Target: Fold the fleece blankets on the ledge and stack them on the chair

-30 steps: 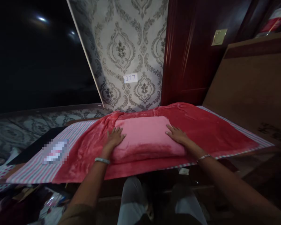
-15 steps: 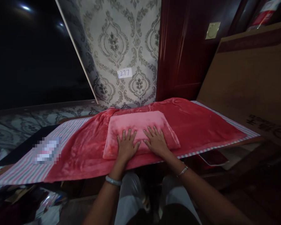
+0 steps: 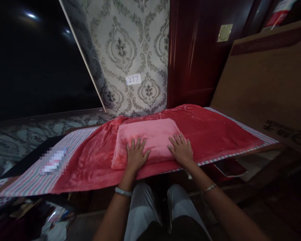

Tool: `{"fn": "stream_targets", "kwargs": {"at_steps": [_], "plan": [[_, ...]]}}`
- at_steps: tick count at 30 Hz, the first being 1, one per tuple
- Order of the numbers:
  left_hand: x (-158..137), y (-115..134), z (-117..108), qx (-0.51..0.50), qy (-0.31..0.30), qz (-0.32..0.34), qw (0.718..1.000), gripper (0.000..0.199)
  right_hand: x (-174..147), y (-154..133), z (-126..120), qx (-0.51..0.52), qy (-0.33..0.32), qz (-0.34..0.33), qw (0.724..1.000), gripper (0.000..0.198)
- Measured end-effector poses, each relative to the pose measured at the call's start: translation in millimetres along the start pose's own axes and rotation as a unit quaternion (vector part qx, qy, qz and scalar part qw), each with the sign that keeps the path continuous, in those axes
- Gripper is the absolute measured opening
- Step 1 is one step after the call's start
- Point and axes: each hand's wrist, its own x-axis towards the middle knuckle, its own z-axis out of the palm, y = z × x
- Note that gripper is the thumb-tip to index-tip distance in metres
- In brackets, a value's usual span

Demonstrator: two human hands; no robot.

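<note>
A pink plush bundle, shaped like a folded blanket or a cushion (image 3: 157, 134), lies flat in front of me. Which of the two it is, I cannot tell. Fingers spread, my left hand (image 3: 136, 155) rests flat on its left part. My right hand (image 3: 182, 150) lies open on its right part, near the right edge. Under the bundle spreads a red plush cloth (image 3: 210, 137), wrinkled on its left side. Beneath that, a striped cloth (image 3: 75, 137) shows at both ends of the table.
A blurred-out item (image 3: 54, 160) sits on the striped cloth at left. Behind stand a dark screen (image 3: 40, 60) and a patterned wall with a paper label (image 3: 133, 79). A large cardboard box (image 3: 271, 77) leans at right. Clutter (image 3: 55, 221) lies below at left.
My right hand has slid to the right across the pink bundle, toward its right edge. My left hand stays in about the same place.
</note>
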Motion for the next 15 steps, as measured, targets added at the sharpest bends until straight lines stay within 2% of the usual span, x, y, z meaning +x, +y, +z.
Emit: {"fn": "stream_targets", "kwargs": {"at_steps": [4,9,13,15], "plan": [[2,0,-4,0.003,0.001,0.0,1.0,0.064,-9,11,-5,0.033,-0.008,0.057,0.998,0.056],[-7,-17,-16,0.015,-0.014,0.012,1.0,0.06,-14,20,-6,0.06,-0.001,0.071,0.996,0.056],[-30,-52,-10,0.022,0.047,-0.037,0.998,0.056,-16,22,-1,0.065,0.03,0.083,0.994,0.054],[-41,-70,-1,-0.026,0.095,-0.073,0.992,0.056,-16,23,4,0.073,0.05,0.088,0.992,0.053]]}}
